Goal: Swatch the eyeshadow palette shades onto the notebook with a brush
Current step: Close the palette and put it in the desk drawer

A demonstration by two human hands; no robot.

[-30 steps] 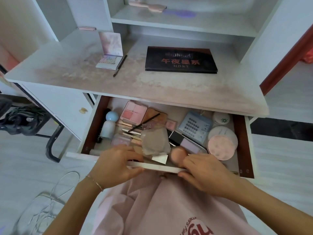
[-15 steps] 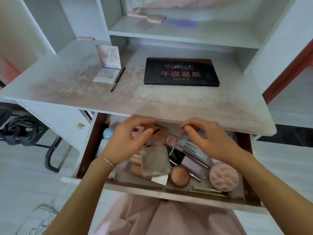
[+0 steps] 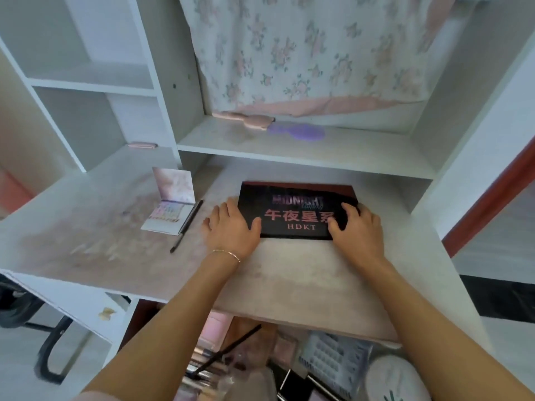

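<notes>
A black eyeshadow palette point(image 3: 295, 211), closed, with "MIDNIGHT" and "HDKT" on its lid, lies flat on the desk top point(image 3: 289, 273). My left hand point(image 3: 231, 230) holds its left end, fingers along the edge and thumb on the lid. My right hand point(image 3: 357, 230) grips the right end, fingers curled over the edge and thumb on the lid. To the left, a small white case point(image 3: 169, 217) stands open, showing rows of pastel shades. A thin black brush point(image 3: 187, 225) lies along its right side. I cannot pick out a notebook for certain.
Below the desk edge an open drawer holds makeup: a dark brush point(image 3: 228, 350), a lash box point(image 3: 333, 358) and a round white compact point(image 3: 390, 377). A pink hairbrush point(image 3: 249, 121) and a purple one point(image 3: 298, 131) lie on the shelf above. A floral cloth point(image 3: 312, 53) hangs behind.
Both hands have left the open drawer and risen to the desk top, taking hold of the black palette's two ends. The view has tilted upward.
</notes>
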